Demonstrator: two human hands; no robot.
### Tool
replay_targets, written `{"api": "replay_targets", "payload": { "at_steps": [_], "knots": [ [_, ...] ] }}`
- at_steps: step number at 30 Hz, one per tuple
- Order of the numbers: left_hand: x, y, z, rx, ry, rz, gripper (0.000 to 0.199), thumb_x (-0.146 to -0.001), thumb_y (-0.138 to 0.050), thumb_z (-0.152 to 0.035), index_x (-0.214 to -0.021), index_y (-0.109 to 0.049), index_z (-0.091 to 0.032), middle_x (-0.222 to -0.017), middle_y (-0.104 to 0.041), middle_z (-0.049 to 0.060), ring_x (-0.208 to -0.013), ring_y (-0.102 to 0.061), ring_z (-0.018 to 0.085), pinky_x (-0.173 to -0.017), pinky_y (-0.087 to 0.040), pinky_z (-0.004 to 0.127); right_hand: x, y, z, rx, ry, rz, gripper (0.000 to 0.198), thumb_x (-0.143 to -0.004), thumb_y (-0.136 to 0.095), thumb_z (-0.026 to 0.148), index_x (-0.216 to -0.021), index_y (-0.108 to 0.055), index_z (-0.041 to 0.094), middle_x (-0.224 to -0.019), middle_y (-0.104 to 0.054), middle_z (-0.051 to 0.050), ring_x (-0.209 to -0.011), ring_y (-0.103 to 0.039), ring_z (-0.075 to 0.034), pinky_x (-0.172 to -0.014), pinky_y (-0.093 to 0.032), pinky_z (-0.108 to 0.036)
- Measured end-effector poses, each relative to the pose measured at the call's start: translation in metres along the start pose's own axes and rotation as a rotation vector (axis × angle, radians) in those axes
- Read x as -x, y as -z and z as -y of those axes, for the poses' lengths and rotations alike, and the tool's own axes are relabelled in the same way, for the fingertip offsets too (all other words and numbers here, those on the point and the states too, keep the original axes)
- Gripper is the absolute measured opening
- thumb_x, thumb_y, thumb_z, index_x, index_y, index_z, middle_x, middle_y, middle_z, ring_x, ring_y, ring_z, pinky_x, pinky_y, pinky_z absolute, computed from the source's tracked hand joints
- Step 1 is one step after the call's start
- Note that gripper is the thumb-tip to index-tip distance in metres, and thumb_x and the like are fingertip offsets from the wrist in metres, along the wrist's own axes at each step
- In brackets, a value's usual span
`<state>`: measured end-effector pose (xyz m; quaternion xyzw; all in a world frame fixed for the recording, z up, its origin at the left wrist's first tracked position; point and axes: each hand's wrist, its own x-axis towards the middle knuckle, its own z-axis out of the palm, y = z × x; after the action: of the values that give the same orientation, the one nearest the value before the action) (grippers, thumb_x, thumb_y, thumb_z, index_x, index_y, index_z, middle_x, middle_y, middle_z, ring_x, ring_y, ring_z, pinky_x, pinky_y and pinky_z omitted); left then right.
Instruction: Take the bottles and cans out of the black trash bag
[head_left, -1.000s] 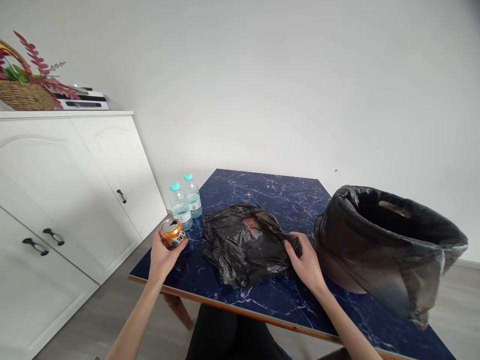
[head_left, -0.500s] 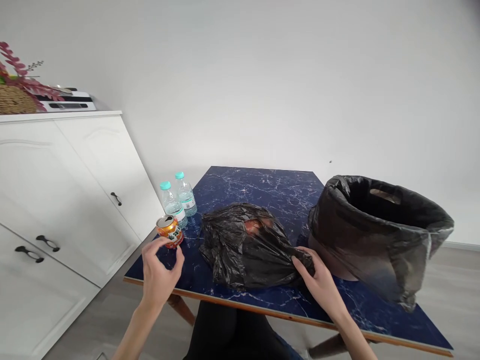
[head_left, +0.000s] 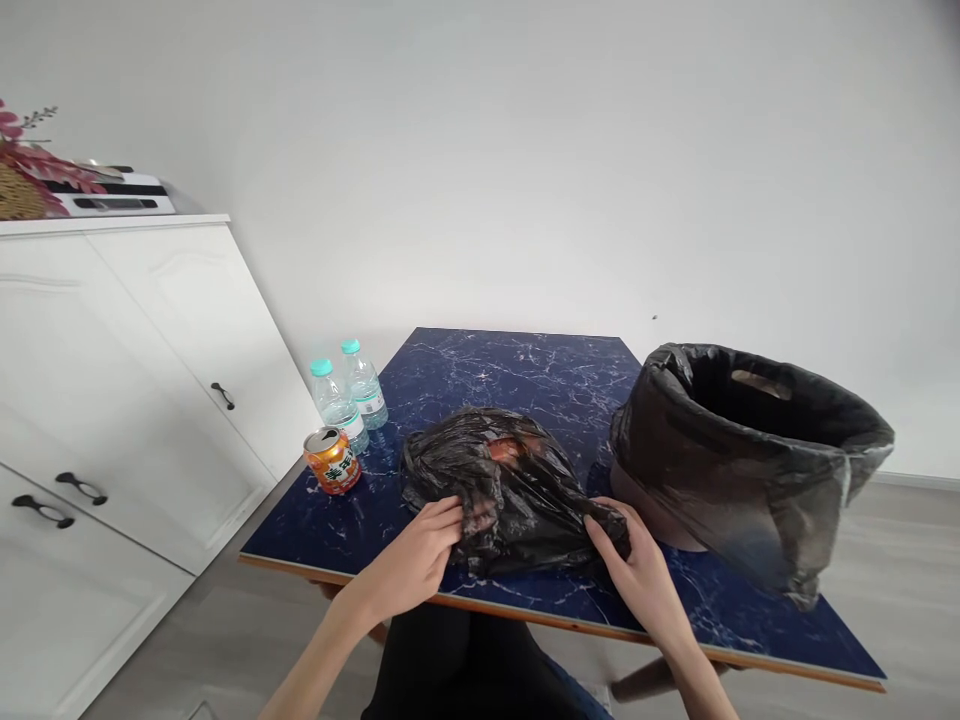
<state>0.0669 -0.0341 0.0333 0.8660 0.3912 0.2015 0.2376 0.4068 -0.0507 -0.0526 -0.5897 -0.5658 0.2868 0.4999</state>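
Note:
A crumpled black plastic bag (head_left: 525, 530) lies on the table in front of me, with something reddish showing through its upper side. My left hand (head_left: 420, 560) grips its front left edge; part of the fingers is covered by the plastic. On the right, my right hand (head_left: 637, 555) pinches a gathered end of the same bag between thumb and fingers. Left of the bag stands an opened orange drink can (head_left: 333, 462), apart from both hands. Just behind the can are two clear water bottles with turquoise caps, a nearer bottle (head_left: 337, 408) and a farther bottle (head_left: 365, 388).
A bin (head_left: 742, 440) lined with a black bag stands at the table's right, its liner hanging over the rim. The dark blue marbled table (head_left: 517, 365) reaches back to the wall. A white cabinet (head_left: 157, 340) stands at the left.
My left hand has left the can's side and moved right onto the black bag, taking hold of its front left edge. My right hand keeps its hold. The view has shifted slightly.

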Motion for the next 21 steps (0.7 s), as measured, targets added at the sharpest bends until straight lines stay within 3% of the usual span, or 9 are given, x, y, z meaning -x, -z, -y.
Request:
{"api": "replay_targets", "payload": {
  "at_steps": [3, 5, 7, 9, 11, 13, 16, 18, 21],
  "knots": [
    [-0.022, -0.011, 0.003, -0.036, -0.015, -0.062, 0.055, -0.098, -0.045, -0.008, -0.142, -0.071, -0.029, -0.158, -0.061, 0.009, -0.158, -0.043, 0.034, -0.131, -0.033, 0.059, 0.0, 0.001, 0.001, 0.005, -0.018, 0.007, 0.048, -0.1, -0.061, 0.065, -0.127, -0.069, 0.027, -0.135, -0.068, -0.014, -0.125, -0.067, -0.035, -0.088, -0.062, -0.04],
    [-0.034, -0.016, 0.005, -0.028, 0.025, -0.189, 0.055, -0.097, -0.046, -0.009, -0.146, -0.067, -0.024, -0.166, -0.05, 0.013, -0.161, -0.036, 0.036, -0.133, -0.027, 0.062, 0.0, 0.001, 0.001, 0.012, -0.018, -0.005, 0.047, -0.1, -0.061, 0.065, -0.126, -0.069, 0.027, -0.134, -0.069, -0.013, -0.125, -0.067, -0.035, -0.089, -0.061, -0.04],
    [-0.042, -0.02, 0.003, 0.104, 0.082, -0.327, 0.055, -0.1, -0.046, -0.015, -0.154, -0.057, -0.022, -0.169, -0.044, 0.015, -0.161, -0.036, 0.034, -0.132, -0.031, 0.057, 0.0, 0.0, 0.0, 0.015, -0.016, -0.021, 0.047, -0.1, -0.061, 0.065, -0.126, -0.069, 0.026, -0.133, -0.069, -0.012, -0.125, -0.067, -0.034, -0.091, -0.061, -0.04],
    [-0.043, -0.022, -0.004, 0.336, 0.173, -0.423, 0.055, -0.103, -0.047, -0.023, -0.158, -0.051, -0.023, -0.165, -0.049, 0.015, -0.156, -0.045, 0.031, -0.127, -0.041, 0.049, 0.001, 0.0, 0.0, 0.012, -0.011, -0.034, 0.047, -0.1, -0.061, 0.065, -0.125, -0.069, 0.026, -0.132, -0.07, -0.012, -0.124, -0.068, -0.034, -0.093, -0.061, -0.041],
    [-0.038, -0.022, -0.015, 0.592, 0.302, -0.459, 0.052, -0.101, -0.047, -0.027, -0.152, -0.057, -0.025, -0.152, -0.063, 0.012, -0.147, -0.056, 0.031, -0.121, -0.048, 0.047, 0.001, -0.001, -0.001, 0.01, 0.001, -0.04, 0.046, -0.1, -0.061, 0.064, -0.124, -0.069, 0.026, -0.131, -0.071, -0.012, -0.123, -0.068, -0.034, -0.092, -0.061, -0.041],
    [-0.031, -0.02, -0.026, 0.861, 0.404, -0.428, 0.05, -0.091, -0.05, -0.024, -0.138, -0.069, -0.023, -0.136, -0.074, 0.01, -0.14, -0.062, 0.034, -0.119, -0.05, 0.049, 0.001, -0.001, 0.0, 0.01, 0.011, -0.034, 0.044, -0.101, -0.061, 0.063, -0.124, -0.069, 0.026, -0.13, -0.072, -0.012, -0.122, -0.069, -0.034, -0.09, -0.061, -0.04],
    [-0.023, -0.018, -0.036, 1.215, 0.457, -0.255, 0.045, -0.078, -0.058, -0.019, -0.118, -0.079, -0.018, -0.127, -0.078, 0.013, -0.133, -0.067, 0.036, -0.114, -0.054, 0.048, 0.002, -0.001, 0.0, 0.017, 0.011, -0.022, 0.043, -0.101, -0.061, 0.062, -0.124, -0.069, 0.026, -0.129, -0.072, -0.012, -0.121, -0.07, -0.033, -0.086, -0.062, -0.039],
    [-0.022, -0.018, -0.037, 1.333, 0.505, -0.179, 0.037, -0.081, -0.064, -0.02, -0.114, -0.079, -0.017, -0.125, -0.079, 0.015, -0.127, -0.071, 0.034, -0.111, -0.056, 0.044, 0.002, -0.001, 0.0, 0.024, 0.01, -0.023, 0.043, -0.1, -0.061, 0.061, -0.123, -0.069, 0.026, -0.131, -0.072, -0.012, -0.119, -0.071, -0.033, -0.084, -0.062, -0.038],
    [-0.025, -0.021, -0.029, 1.372, 0.583, -0.213, 0.029, -0.087, -0.074, -0.027, -0.115, -0.077, -0.018, -0.115, -0.08, 0.014, -0.115, -0.078, 0.03, -0.103, -0.061, 0.039, 0.001, -0.001, -0.001, 0.029, 0.011, -0.019, 0.043, -0.101, -0.061, 0.061, -0.124, -0.069, 0.026, -0.131, -0.073, -0.012, -0.118, -0.072, -0.033, -0.085, -0.061, -0.038]
  ]
}}
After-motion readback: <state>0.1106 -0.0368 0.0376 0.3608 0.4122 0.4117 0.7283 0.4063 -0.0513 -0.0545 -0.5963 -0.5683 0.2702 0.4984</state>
